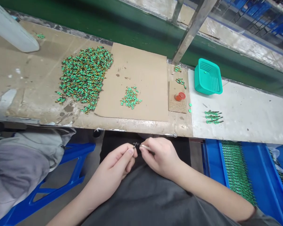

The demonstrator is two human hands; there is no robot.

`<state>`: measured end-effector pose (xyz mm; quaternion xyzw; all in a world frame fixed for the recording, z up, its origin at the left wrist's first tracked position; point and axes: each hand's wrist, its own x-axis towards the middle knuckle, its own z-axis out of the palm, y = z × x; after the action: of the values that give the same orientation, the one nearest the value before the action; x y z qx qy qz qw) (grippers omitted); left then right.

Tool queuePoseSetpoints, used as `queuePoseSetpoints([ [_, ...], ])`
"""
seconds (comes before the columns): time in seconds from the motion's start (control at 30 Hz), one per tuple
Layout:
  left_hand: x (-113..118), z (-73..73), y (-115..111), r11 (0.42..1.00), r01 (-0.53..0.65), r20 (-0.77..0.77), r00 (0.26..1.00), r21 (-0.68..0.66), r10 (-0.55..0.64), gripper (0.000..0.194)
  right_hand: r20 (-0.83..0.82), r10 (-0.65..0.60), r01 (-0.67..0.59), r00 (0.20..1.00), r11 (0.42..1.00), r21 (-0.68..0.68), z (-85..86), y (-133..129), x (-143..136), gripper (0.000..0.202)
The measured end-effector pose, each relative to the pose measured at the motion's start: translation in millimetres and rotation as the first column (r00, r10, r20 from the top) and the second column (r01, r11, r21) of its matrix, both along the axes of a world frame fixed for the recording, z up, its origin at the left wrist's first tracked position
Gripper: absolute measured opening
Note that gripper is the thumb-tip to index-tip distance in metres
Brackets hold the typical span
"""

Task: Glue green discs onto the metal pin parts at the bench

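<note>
Above my lap, in front of the table's edge, my two hands meet closely. My left hand (119,161) is closed, with thumb and forefinger pinching a small dark piece (135,144) too tiny to name. Gripped in my closed right hand (162,157) is a thin, pale, stick-like tool (147,147), its dark tip pointing at that piece. On the table past my hands, a small group of green and gold pieces (131,98) lies on a cardboard sheet (141,69). A much larger pile of such pieces (85,75) spreads to the left.
A small red cup (179,96) stands on a cardboard scrap (175,106). Further right are a teal plastic basket (208,77) and a few rows of green pieces (213,117). Blue trays (261,169) sit low at right. A person's grey clothing (21,169) and a blue stool (73,166) are at left.
</note>
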<state>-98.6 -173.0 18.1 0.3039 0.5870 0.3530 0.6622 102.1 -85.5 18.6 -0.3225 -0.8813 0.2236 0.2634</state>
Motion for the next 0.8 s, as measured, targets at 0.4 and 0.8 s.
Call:
queuePoseSetpoints([
  [0.4,-0.2,-2.8,-1.1,1.000,0.019,0.013,1.000,-0.019,-0.018,0.067,0.023,-0.034,0.035,0.999,0.997,-0.066,-3.2,-4.1,4.2,0.023],
  [0.8,3.1,-7.5,-2.4,0.999,0.018,-0.095,0.995,0.035,-0.015,0.066,-0.003,-0.078,0.078,0.997,0.995,-0.063,-4.1,-7.2,3.1,0.024],
])
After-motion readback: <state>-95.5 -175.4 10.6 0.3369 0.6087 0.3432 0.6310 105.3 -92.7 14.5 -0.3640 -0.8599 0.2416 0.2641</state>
